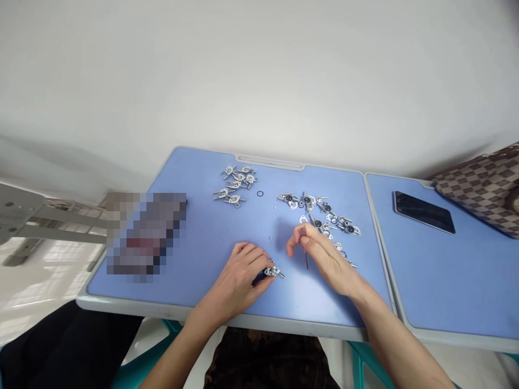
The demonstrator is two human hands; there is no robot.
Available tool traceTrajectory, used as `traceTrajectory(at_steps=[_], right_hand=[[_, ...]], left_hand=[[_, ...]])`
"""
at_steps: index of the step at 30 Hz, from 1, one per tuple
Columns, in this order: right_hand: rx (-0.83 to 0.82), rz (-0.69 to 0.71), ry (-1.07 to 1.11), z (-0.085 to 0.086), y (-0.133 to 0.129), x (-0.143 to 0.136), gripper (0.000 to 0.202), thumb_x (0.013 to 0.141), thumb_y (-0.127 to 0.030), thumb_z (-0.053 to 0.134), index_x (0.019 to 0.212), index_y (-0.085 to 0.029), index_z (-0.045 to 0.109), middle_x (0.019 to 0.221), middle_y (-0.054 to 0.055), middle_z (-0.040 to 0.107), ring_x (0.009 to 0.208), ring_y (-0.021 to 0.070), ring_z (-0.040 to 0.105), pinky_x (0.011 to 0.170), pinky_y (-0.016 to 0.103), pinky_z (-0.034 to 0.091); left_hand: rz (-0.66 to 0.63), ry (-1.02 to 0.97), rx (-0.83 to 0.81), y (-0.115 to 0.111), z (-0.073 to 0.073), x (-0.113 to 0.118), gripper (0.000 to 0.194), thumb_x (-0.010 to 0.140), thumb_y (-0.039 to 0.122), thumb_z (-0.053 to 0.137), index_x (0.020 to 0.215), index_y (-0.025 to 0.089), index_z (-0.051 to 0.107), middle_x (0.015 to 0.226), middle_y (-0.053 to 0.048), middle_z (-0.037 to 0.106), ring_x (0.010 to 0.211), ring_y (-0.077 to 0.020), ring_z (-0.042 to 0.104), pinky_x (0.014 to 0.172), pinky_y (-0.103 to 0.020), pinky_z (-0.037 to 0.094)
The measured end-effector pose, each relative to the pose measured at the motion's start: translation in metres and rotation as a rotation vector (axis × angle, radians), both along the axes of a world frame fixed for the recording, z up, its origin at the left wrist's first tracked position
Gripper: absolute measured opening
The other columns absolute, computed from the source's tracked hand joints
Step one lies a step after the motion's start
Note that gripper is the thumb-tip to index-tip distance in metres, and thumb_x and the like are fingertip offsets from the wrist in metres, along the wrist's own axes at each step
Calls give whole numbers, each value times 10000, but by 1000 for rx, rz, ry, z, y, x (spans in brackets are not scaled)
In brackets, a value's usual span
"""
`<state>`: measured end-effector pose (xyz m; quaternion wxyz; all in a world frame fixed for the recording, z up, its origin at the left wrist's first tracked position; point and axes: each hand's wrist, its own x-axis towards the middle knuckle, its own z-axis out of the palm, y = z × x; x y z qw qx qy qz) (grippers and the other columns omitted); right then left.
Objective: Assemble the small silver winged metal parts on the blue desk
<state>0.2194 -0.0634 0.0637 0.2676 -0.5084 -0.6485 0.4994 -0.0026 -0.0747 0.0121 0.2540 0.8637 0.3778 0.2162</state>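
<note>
Small metal part low on the worktop, near its front edge, pinched between thumb and fingers of the left hand. Right hand just beside, fingers bent; thin dark rod below them, grip hidden, cannot tell if held. Step looks like steadying the part for fine handwork; next move seems to call for a firm left pinch. Beyond: black-centred parts, silvery parts.

The person's left hand and right hand are bare and slim-fingered, the forearms uncovered down to the near edge of view. Over the lap is a near-black garment with mottled brown patches, possibly floral, though dimly seen.
</note>
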Motion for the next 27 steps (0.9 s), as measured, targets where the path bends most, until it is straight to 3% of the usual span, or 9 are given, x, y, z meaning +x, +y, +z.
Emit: traceTrajectory(at_steps=[8,15,27], right_hand=[[25,82,129,-1,-3,-2,276,1033,-403,373,995,-207,563,811,1,575,687,129,537,692,277,429],[96,169,60,-3,-5,-8,227,1046,-359,356,1019,-223,535,934,13,578,779,126,520,714,266,416],[244,257,-16,-3,-5,-9,162,1044,-242,366,1041,-213,525,957,15,580,824,116,536,753,249,440]], left_hand=[[-3,-22,18,0,0,0,34,923,192,573,926,206,604,871,-12,632,831,-174,528,853,-360,371],[-8,-14,-11,-1,1,0,44,939,201,551,922,201,591,881,-16,626,844,-182,512,859,-372,355],[-12,2,-7,0,0,0,43,942,213,546,917,198,578,886,-18,616,853,-185,509,865,-377,351]])
